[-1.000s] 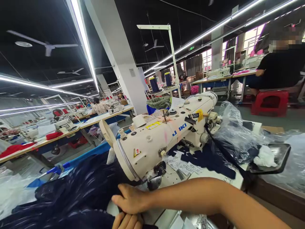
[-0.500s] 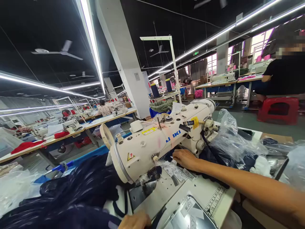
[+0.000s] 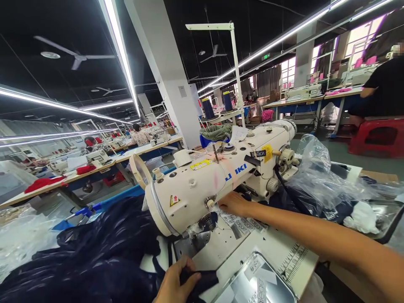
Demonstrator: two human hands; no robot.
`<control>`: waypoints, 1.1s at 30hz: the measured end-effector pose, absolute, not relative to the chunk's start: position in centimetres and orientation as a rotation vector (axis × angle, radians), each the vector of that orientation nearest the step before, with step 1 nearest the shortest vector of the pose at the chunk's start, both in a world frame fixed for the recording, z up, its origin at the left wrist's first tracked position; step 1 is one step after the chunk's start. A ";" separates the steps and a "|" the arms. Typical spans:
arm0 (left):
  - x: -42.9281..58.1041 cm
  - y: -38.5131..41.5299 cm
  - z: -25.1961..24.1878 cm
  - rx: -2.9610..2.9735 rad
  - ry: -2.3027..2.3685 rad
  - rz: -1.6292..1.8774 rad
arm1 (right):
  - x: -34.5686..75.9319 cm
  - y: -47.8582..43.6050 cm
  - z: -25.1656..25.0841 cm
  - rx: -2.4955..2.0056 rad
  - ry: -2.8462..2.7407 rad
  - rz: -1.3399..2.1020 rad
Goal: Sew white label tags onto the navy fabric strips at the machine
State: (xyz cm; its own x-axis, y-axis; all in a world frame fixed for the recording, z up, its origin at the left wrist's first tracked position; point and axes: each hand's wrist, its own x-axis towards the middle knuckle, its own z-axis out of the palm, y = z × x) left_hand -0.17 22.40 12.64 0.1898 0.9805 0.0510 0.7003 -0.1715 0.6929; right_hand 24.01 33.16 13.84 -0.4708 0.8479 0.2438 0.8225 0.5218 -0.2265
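A cream sewing machine point(image 3: 217, 176) lies across the middle of the view on a white table point(image 3: 277, 252). My right hand point(image 3: 232, 204) reaches under its arm and rests on a pile of small printed labels point(image 3: 240, 223); whether it grips one is hidden. My left hand point(image 3: 175, 283) is at the bottom edge, fingers closed on a strip of dark navy fabric point(image 3: 202, 280). A big heap of the same navy fabric point(image 3: 88, 256) lies to the left of the needle area.
Crumpled clear plastic bags point(image 3: 318, 176) and a white cloth point(image 3: 361, 216) lie right of the machine. A thread stand with two blue cones point(image 3: 217, 107) rises behind it. Other sewing tables stretch left, and a person in black sits on a red stool point(image 3: 375, 136) at far right.
My right hand left the fabric at the needle, reached under the machine arm to the labels, then shifted slightly left. My left hand rose and pinched the navy strip.
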 end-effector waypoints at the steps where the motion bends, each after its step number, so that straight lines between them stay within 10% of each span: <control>1: -0.4 22.4 12.6 1.925 1.540 0.728 | 23.9 33.4 13.8 -1.391 -2.456 0.106; 33: 2.0 20.7 17.2 1.652 1.313 0.773 | 26.1 31.1 13.9 -1.418 -2.577 0.009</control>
State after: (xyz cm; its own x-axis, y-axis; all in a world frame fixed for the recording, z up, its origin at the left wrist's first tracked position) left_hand 1.97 20.71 17.22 0.2529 0.9665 -0.0445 0.4302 -0.0711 0.8999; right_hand 26.10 31.14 13.89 -0.5199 0.8368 0.1718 0.8356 0.5400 -0.1015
